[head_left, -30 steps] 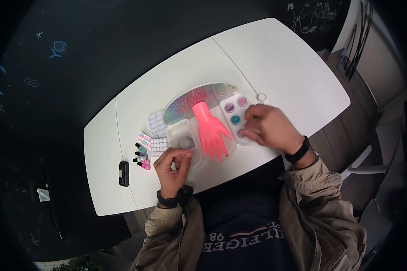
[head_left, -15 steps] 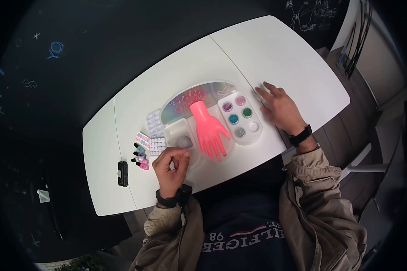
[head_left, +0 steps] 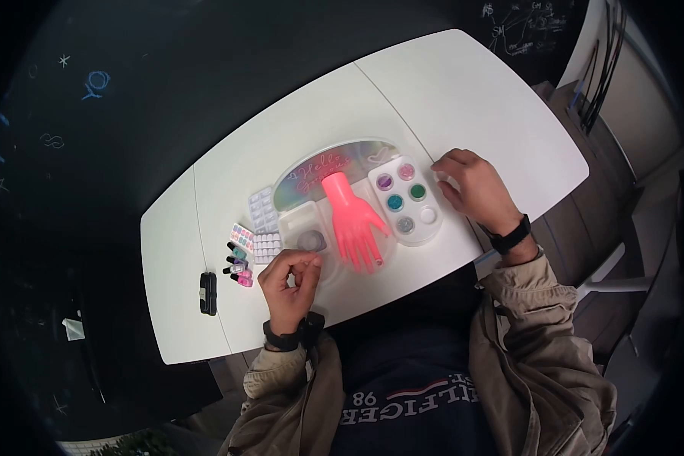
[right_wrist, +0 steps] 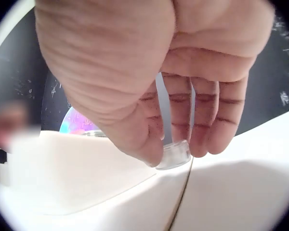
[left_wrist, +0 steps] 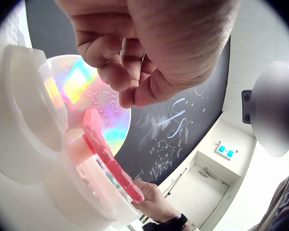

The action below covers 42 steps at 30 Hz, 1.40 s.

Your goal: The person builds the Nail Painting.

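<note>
A small, clear, round plastic cap is held at or just above the white bench, beside the white plastic glitter palette. It is pinched between the thumb and fingertips of the right hand, whose palm is arched above. A light, even grip on the rim seems best, so that tipping is avoided. The left hand is held near the pink plastic model hand, thumb and fingertip together.
</note>
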Tool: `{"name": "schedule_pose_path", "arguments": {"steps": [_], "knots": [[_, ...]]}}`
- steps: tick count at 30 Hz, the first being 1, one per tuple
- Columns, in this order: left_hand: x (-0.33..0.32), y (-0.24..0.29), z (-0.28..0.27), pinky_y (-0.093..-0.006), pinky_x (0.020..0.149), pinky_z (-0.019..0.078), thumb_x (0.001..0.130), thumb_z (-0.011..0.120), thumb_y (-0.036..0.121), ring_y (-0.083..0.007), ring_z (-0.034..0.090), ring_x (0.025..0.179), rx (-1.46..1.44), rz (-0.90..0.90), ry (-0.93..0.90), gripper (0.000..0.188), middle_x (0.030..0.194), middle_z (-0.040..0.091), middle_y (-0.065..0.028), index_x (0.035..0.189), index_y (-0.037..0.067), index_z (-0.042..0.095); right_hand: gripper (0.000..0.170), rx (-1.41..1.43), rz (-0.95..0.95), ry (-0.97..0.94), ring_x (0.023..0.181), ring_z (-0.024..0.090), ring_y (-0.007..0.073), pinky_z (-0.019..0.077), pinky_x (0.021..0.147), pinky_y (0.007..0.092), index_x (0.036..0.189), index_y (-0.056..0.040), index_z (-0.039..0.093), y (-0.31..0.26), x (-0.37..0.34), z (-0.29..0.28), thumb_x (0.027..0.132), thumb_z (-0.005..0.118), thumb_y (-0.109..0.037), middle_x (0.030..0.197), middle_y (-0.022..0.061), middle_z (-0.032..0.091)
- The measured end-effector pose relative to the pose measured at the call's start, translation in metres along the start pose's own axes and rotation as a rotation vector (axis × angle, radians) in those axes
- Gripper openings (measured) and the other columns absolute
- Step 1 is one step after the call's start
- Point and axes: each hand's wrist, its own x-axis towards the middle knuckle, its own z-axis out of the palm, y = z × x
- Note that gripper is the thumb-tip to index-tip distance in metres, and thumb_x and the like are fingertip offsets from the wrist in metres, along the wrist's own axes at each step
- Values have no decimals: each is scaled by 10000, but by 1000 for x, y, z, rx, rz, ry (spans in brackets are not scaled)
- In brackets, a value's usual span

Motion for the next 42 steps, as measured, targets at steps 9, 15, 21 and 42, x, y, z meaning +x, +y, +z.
{"name": "schedule_pose_path", "arguments": {"steps": [9,15,21,42], "knots": [[-1,2,-6,-217,620,436,981,837,-18,-33,553,695,18,-29,-44,92,916,711,-20,1029,4,761,233,165,-90,-228,1037,743,385,619,899,469,1057,-35,785,-32,-3,-18,843,868,-73,1115,139,770],[0,0,-3,-223,552,368,950,836,-32,-32,487,606,-8,-6,14,89,829,693,-11,1005,7,778,191,148,-106,-245,978,739,379,609,864,478,973,-40,778,-35,-4,-15,831,884,-112,1013,125,758],[0,1,-7,-219,608,418,965,843,-29,-35,535,655,18,-18,-33,104,895,715,-20,1018,4,759,166,106,-98,-248,958,737,359,608,850,474,910,-33,770,-35,-8,-12,841,883,-133,968,114,748],[15,-7,-56,-203,607,420,987,836,-10,-19,554,669,-28,-46,265,82,844,722,5,1034,-6,770,160,151,-186,251,769,652,301,513,679,414,870,-52,744,-57,-42,-11,822,897,-44,919,79,690]]}}
